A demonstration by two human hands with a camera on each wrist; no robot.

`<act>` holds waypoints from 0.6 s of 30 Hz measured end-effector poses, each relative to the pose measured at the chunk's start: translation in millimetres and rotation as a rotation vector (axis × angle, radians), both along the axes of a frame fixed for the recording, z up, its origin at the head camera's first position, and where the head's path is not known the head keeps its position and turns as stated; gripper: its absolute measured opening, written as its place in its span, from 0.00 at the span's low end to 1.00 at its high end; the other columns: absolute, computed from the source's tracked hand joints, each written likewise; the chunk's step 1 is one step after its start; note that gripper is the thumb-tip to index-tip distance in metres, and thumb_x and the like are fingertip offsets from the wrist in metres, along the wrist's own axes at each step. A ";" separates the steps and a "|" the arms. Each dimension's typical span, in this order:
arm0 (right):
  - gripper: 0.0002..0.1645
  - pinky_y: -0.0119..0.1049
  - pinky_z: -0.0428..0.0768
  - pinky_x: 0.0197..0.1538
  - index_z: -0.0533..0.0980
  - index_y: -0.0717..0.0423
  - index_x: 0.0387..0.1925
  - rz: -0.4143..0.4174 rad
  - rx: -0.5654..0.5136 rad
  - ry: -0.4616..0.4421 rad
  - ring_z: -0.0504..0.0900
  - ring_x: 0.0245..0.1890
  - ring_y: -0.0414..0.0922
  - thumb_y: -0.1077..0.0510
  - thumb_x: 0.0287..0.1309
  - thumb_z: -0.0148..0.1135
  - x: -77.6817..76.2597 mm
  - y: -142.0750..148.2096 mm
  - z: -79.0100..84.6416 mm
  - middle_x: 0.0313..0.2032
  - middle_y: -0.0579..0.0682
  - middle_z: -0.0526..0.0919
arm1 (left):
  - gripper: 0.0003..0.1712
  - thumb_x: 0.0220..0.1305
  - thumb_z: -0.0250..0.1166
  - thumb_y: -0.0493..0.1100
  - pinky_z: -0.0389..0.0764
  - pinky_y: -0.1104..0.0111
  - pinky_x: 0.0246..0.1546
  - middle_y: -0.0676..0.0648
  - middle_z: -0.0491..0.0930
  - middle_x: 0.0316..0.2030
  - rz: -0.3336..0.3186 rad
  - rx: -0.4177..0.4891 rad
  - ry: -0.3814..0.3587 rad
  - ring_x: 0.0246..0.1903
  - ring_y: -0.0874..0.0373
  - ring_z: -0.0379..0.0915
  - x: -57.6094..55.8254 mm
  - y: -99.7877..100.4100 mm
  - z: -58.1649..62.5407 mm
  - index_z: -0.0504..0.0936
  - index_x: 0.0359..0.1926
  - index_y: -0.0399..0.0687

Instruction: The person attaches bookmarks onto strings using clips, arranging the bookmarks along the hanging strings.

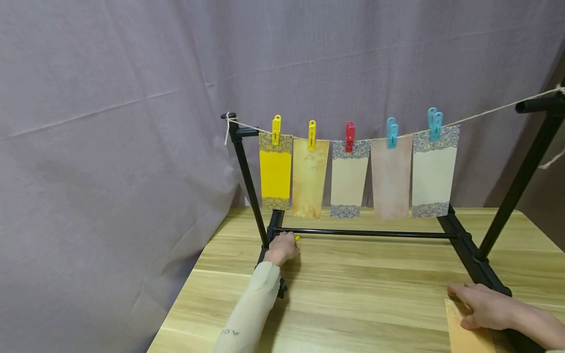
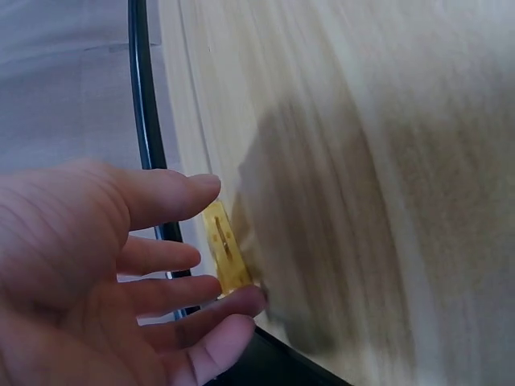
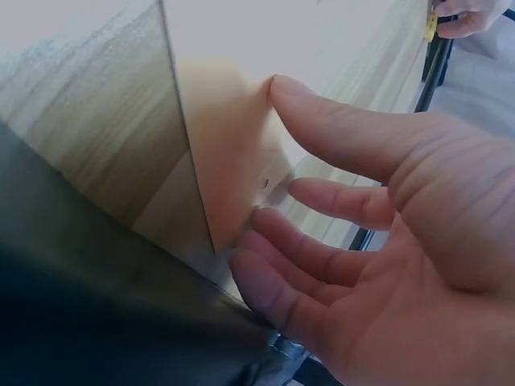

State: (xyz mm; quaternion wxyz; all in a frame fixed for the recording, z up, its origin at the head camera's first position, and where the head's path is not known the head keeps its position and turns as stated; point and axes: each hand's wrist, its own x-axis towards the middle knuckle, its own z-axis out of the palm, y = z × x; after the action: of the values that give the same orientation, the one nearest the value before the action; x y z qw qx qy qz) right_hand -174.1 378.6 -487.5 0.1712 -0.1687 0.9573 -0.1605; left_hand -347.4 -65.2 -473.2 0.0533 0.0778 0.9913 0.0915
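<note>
My left hand (image 1: 284, 247) reaches down beside the left foot of a black stand. Its thumb and fingers are spread around a yellow clothespin (image 2: 225, 248), which shows between them in the left wrist view; a firm pinch is not visible. On the right, my right hand (image 1: 490, 306) is at an orange paper card (image 1: 470, 338) on the table. The right wrist view shows the thumb at one edge of that card and the loosely bent fingers near its corner.
A string (image 1: 490, 113) spans the black stand (image 1: 249, 184). Several paper cards hang from it, among them a yellow card (image 1: 275, 174), held by yellow, red and blue clothespins (image 1: 392, 133). A crossbar (image 1: 366, 233) runs low across the wooden table (image 1: 375, 284). Grey cloth (image 1: 132, 147) covers the back.
</note>
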 end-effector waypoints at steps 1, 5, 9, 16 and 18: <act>0.31 0.34 0.72 0.35 0.71 0.54 0.48 -0.020 -0.001 -0.015 0.74 0.37 0.42 0.48 0.46 0.77 0.2 -1.0 -0.2 0.41 0.49 0.77 | 0.19 0.66 0.63 0.48 0.79 0.55 0.42 0.41 0.77 0.52 -0.005 -0.006 -0.001 0.43 0.48 0.76 0.3 -0.2 0.6 0.77 0.53 0.45; 0.28 0.32 0.61 0.29 0.69 0.53 0.38 -0.038 -0.023 -0.020 0.64 0.28 0.36 0.46 0.45 0.77 1.7 -2.0 -0.7 0.31 0.46 0.69 | 0.20 0.66 0.64 0.49 0.80 0.52 0.47 0.42 0.77 0.51 -0.026 -0.033 0.016 0.47 0.45 0.76 0.9 -0.1 3.1 0.77 0.55 0.47; 0.30 0.32 0.56 0.29 0.66 0.51 0.35 -0.018 -0.047 0.004 0.59 0.27 0.35 0.43 0.43 0.77 2.0 -0.9 -0.3 0.28 0.46 0.65 | 0.13 0.65 0.64 0.48 0.80 0.55 0.39 0.43 0.78 0.44 -0.027 -0.079 0.033 0.39 0.49 0.75 -0.1 0.7 3.7 0.80 0.48 0.48; 0.32 0.32 0.57 0.27 0.64 0.56 0.37 0.062 -0.147 0.011 0.60 0.26 0.31 0.41 0.46 0.74 2.2 1.4 -1.4 0.28 0.46 0.65 | 0.04 0.64 0.64 0.43 0.77 0.60 0.29 0.46 0.76 0.33 -0.014 -0.108 0.023 0.28 0.53 0.71 -2.1 0.3 0.9 0.78 0.33 0.49; 0.32 0.32 0.59 0.27 0.64 0.57 0.38 0.063 -0.173 -0.011 0.62 0.27 0.31 0.43 0.48 0.73 2.4 0.1 -0.3 0.29 0.47 0.67 | 0.06 0.64 0.64 0.43 0.76 0.61 0.27 0.46 0.76 0.31 -0.016 -0.110 0.021 0.27 0.53 0.71 -2.3 -0.3 0.2 0.77 0.30 0.49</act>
State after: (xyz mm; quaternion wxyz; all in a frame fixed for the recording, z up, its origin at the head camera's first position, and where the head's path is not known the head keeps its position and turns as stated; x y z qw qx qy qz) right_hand -171.7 378.7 -487.8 0.1662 -0.2118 0.9331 -0.2383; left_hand -349.7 -65.5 -473.0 0.0476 0.0835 0.9947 0.0358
